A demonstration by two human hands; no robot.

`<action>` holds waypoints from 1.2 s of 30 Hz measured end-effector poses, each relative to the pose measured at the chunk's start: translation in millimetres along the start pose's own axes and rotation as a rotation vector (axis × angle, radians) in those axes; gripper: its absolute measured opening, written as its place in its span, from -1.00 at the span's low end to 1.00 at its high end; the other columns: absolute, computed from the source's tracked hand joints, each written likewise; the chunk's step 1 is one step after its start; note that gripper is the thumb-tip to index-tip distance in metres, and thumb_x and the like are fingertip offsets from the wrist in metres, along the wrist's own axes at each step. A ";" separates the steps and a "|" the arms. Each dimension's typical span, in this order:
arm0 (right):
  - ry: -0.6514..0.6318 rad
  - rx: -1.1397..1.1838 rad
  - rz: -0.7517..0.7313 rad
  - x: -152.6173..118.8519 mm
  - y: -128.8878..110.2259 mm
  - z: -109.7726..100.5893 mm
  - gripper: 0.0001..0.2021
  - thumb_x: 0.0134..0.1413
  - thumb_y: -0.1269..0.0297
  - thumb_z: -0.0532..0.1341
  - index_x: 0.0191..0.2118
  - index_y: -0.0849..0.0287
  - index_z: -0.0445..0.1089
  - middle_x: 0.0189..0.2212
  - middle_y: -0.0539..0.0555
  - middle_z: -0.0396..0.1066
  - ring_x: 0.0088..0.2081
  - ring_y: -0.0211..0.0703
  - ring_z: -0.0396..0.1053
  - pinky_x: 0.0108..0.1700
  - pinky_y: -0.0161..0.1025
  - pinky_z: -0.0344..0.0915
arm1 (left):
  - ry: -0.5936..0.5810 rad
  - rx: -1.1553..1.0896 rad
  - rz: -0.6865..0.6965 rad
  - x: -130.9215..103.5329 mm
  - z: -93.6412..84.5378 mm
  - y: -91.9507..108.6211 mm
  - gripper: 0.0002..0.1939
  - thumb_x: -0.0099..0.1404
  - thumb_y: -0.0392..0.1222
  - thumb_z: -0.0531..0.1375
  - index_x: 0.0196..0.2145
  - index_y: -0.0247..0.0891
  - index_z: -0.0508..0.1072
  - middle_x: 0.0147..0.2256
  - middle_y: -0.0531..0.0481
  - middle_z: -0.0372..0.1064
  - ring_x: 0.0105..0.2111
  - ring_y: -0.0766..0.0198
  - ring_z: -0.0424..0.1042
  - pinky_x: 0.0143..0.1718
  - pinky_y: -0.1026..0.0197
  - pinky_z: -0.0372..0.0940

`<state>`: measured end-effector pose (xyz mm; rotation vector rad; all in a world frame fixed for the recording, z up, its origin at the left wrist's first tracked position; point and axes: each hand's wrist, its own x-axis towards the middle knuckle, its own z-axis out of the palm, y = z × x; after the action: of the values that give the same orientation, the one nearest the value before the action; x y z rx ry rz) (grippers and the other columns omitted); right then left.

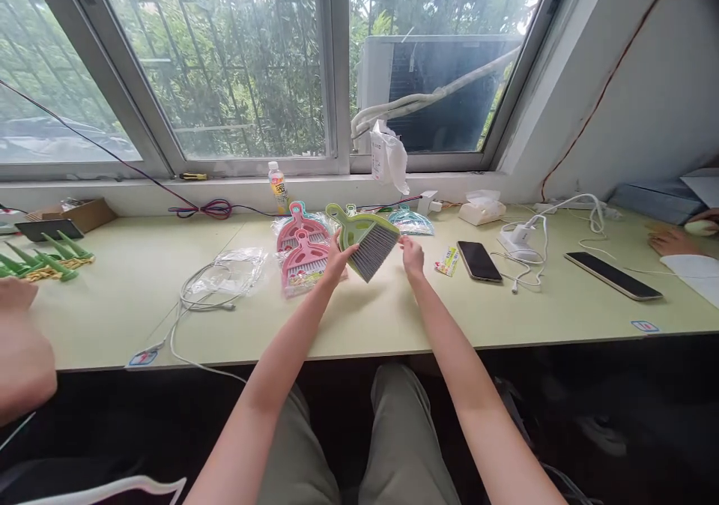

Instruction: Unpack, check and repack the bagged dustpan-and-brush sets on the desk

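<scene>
A green mini dustpan (353,229) with a small brush (375,252) nested in it is held up above the table, tilted, its grey bristles facing down to the right. My left hand (335,261) grips it on the left side, thumb across the front. My right hand (413,258) has its fingers pinched together at the right corner of the dustpan. Behind my left hand lie a pink dustpan set (303,261) in clear plastic and another pink set (297,224). A blue dustpan set (413,222) lies farther back. A colourful card (448,261) rests right of my right hand.
Clear plastic wrapping (239,265) and a white cable (188,303) lie on the left. A bottle (277,188) stands near the window. Rightward are a phone (479,261), a charger (520,241) and another phone (612,275). Other people's hands show at both sides.
</scene>
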<state>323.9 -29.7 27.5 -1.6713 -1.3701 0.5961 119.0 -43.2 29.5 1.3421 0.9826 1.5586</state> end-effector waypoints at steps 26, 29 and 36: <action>-0.012 -0.327 0.047 24.2 39.9 -8.1 -0.40 -0.16 0.44 0.39 0.11 0.25 0.39 0.01 0.30 0.40 0.12 0.12 0.34 -0.07 -0.15 0.41 | -0.009 0.031 0.017 -1.4 -0.7 3.6 -0.31 0.07 -0.19 0.35 0.17 -0.15 0.31 -0.07 -0.15 0.47 0.05 -0.04 0.42 0.11 -0.10 0.29; -0.069 -0.218 0.103 30.2 43.2 -12.0 -0.58 -0.28 0.52 0.44 -0.15 0.24 0.51 -0.17 0.21 0.51 0.02 0.09 0.44 -0.09 -0.19 0.39 | 0.002 0.036 0.014 -1.0 -2.1 3.8 -0.30 0.06 -0.20 0.37 0.16 -0.15 0.32 -0.08 -0.15 0.47 0.05 -0.07 0.42 0.11 -0.10 0.30; 0.089 0.083 0.161 26.1 35.2 -8.9 -0.81 -0.21 0.31 0.45 -0.47 0.15 0.43 -0.46 0.06 0.52 -0.30 -0.08 0.50 -0.32 -0.28 0.33 | 0.009 0.053 0.013 1.9 -2.3 -2.0 -0.38 0.09 -0.17 0.38 0.10 -0.22 0.35 -0.06 -0.19 0.45 0.04 -0.07 0.42 0.10 -0.11 0.30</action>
<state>357.0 -8.4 6.3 -1.7299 -1.1403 0.6534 116.8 -40.8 28.0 1.3818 1.0284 1.5591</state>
